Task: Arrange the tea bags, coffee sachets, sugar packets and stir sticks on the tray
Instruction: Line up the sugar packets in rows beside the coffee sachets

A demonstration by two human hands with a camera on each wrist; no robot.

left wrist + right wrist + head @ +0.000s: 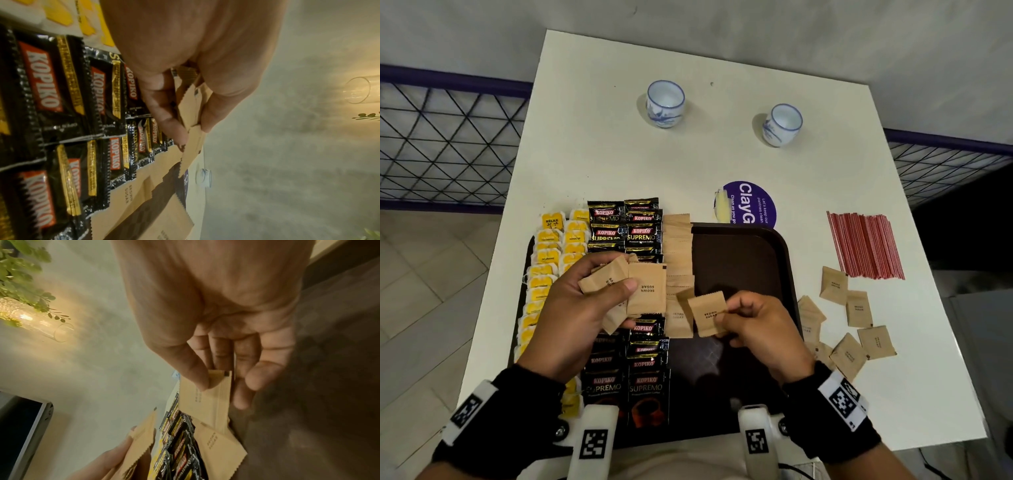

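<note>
Progress check, reading left to right across the tray (743, 240). Tea bags (548, 267): two yellow columns laid along the 9 o'clock edge, apparently finished. Coffee sachets (642, 233): two black columns just right of the tea, running from the 12 o'clock edge to the 6 o'clock edge, apparently finished. Sugar column (677, 246): brown packets overlapping, just right of the coffee, filled from 12 o'clock down to roughly mid-tray; lower half not yet filled. Left hand (582, 308) above the coffee columns, grip curled round a held stack of sugar packets (645, 291), thumb pressed on top; left wrist view confirms several packets clamped between thumb and fingers. Right hand (753, 325) over tray centre, grip pinching a single sugar packet (707, 313) between thumb and forefinger, remaining fingers loosely bent; packet sits just beside the lower end of the sugar column. Right half of tray bare, dark surface showing. On the worktop (619, 154) at 3 o'clock of the tray: loose sugar packets (859, 308) scattered, not yet collected. Stir sticks (864, 245) in a red bundle further toward 2 o'clock, untouched, well apart from the tray. Two cups (665, 102) at 12 o'clock, plus a purple sticker (751, 204), outside the task. Estimate: somewhat past halfway; remaining sugar and all sticks outstanding.
</note>
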